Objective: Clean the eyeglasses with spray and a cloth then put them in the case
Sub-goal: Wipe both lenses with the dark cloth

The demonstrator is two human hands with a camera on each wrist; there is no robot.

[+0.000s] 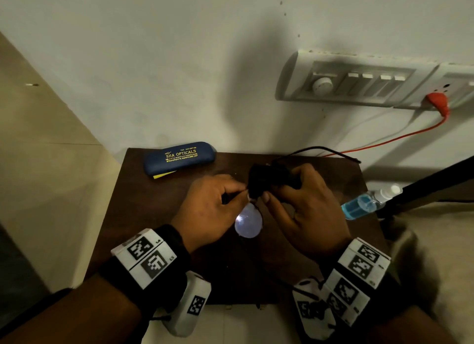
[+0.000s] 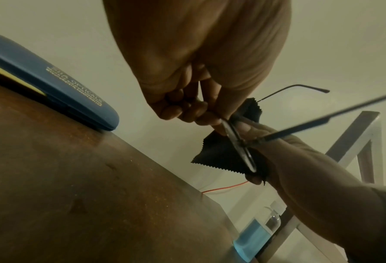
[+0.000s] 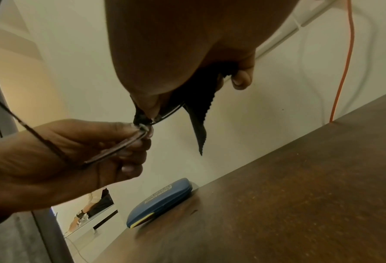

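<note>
Left hand (image 1: 209,205): grip clenched on the eyeglasses (image 1: 248,223), fingertips pinching the frame near the bridge, above the bench (image 1: 159,241).
Eyeglasses: held in the air between both hands, clear of the bench; one lens faces the head camera and shows a bright reflection; temples unfolded.
Right hand (image 1: 305,207): grip grasping the black cloth (image 1: 259,183), thumb and fingers pressing it around the other lens.
Cloth: zigzag-cut edge, hanging loose below the right hand.
Spray bottle (image 1: 369,202): lying on its side at the bench's right edge, blue liquid inside.
Case (image 1: 179,157): blue, shut, at the far left corner near the wall, with a yellow item (image 1: 164,175) under it.
</note>
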